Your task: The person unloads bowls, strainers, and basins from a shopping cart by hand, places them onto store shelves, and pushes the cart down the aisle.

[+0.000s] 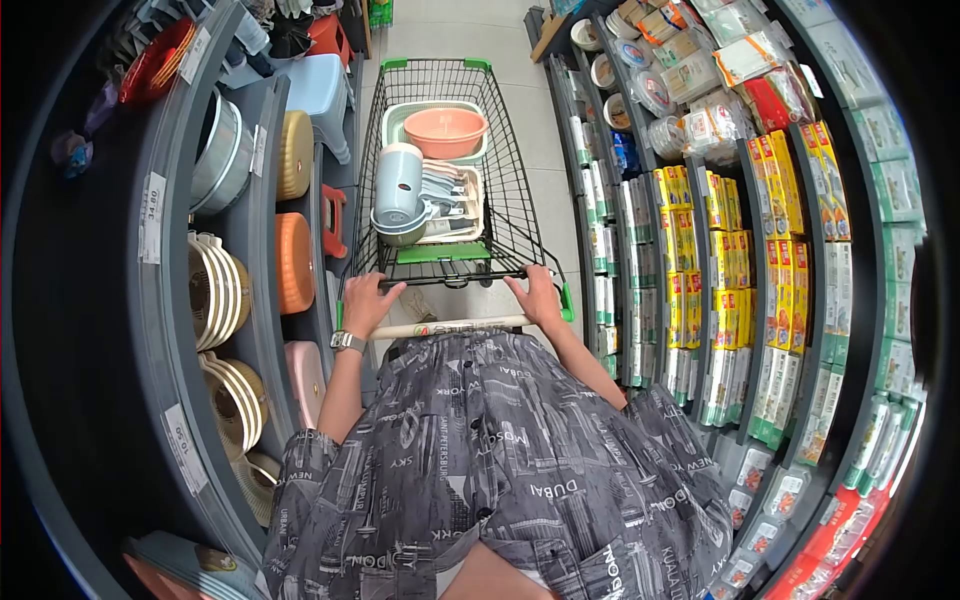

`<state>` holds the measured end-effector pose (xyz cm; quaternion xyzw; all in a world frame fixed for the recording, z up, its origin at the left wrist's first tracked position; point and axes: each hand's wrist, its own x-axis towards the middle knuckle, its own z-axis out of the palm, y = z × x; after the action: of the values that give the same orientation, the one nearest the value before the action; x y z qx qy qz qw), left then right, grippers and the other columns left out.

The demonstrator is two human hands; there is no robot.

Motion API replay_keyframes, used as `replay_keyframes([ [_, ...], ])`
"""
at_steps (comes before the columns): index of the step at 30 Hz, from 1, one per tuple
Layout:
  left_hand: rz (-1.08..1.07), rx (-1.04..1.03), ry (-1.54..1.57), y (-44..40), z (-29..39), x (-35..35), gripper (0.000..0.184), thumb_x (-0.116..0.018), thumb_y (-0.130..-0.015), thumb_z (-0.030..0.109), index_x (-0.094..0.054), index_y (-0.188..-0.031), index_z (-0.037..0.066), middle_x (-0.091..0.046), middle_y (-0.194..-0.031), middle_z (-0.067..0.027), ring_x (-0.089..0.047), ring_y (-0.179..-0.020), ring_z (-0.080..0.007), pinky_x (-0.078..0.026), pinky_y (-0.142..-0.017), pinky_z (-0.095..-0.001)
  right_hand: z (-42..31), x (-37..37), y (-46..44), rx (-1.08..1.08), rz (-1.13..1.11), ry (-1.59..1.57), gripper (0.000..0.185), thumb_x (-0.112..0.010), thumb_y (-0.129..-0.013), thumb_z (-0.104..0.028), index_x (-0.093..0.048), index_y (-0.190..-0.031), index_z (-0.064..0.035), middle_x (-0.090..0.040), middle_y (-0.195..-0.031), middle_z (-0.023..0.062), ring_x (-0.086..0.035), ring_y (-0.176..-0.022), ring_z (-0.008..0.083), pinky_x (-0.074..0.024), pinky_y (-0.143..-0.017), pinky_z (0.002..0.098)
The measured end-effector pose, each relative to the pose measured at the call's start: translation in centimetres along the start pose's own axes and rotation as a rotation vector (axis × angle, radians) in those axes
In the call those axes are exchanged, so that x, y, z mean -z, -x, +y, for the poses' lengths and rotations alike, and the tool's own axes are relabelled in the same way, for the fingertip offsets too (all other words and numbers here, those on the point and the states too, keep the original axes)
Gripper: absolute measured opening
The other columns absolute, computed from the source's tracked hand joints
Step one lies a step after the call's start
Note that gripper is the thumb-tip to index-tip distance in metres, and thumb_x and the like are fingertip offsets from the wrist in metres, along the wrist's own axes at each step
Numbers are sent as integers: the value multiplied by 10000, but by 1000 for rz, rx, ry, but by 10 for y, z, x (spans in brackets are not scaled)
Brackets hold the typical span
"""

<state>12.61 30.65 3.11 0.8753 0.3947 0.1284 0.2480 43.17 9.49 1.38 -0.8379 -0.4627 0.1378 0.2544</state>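
A black wire shopping cart (pixel 510 190) with green corners stands in front of me. My left hand (pixel 366 302), a watch on its wrist, rests on the left end of the cart's frame, thumb pointing inward. On the right end lies my right hand (pixel 540 297), fingers over the dark bar and thumb inward. The pale handle bar (pixel 455 327) runs between my wrists. Inside the cart are a pink basin (pixel 446 132) within a pale green one, a light blue bin (pixel 400 180) in a bowl, and a white rack (pixel 470 215) with grey-blue hangers.
Left shelves hold colanders (pixel 215 295), an orange tub (pixel 294 262) and a blue stool (pixel 318 92). Right shelves carry yellow boxes (pixel 720 255), green-white boxes and bagged goods (pixel 700 75). Both shelf rows stand close beside the cart. Tiled floor (pixel 460 30) shows ahead.
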Motion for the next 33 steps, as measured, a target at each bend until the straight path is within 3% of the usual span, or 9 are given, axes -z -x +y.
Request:
replay_keyframes([
  [11,-18,21,87,37,-7,-15,373,-700,-885,427,-714,-1018,79,-688,-853,-112,-624,-880,-318,-449,-853,-420,12,-21,32,77,29,4,475,-712,-892,-368,-592,-1053,63,-607,-1018,213,-542,-1000,393,-484,-865,471],
  [14,-20,43,-197,49,0,-21,396,-594,-959,453,-683,-1072,84,-673,-846,-143,-616,-913,-340,-443,-859,-452,7,-26,41,82,53,36,476,-671,-922,-340,-573,-1133,75,-617,-1047,245,-545,-1030,407,-487,-894,471],
  [18,-85,120,-238,64,11,-26,433,-570,-972,470,-654,-1135,77,-672,-952,-185,-609,-963,-366,-443,-909,-468,10,-24,51,89,2,48,402,-659,-925,-279,-559,-1095,71,-622,-1049,256,-548,-1046,418,-495,-893,479],
  [22,-25,137,-210,81,14,-33,542,-572,-966,491,-617,-1188,-1,-668,-1004,-213,-595,-1019,-387,-432,-948,-469,10,-13,63,62,-19,-17,414,-688,-906,-282,-548,-1059,76,-626,-1015,269,-554,-1038,429,-498,-883,493],
  [27,-19,184,-193,91,18,-38,570,-586,-957,504,-600,-1224,0,-658,-1082,-239,-576,-1077,-399,-418,-991,-455,12,-10,72,34,5,-33,429,-696,-902,-290,-544,-1065,76,-630,-1012,260,-560,-1037,422,-502,-874,492],
  [33,-14,288,-61,102,19,-40,577,-680,-884,509,-629,-1188,22,-676,-1087,-195,-594,-1094,-358,-414,-1012,-435,16,-15,84,52,-27,5,472,-711,-884,-321,-548,-1092,70,-620,-1028,252,-558,-1038,413,-509,-867,491],
])
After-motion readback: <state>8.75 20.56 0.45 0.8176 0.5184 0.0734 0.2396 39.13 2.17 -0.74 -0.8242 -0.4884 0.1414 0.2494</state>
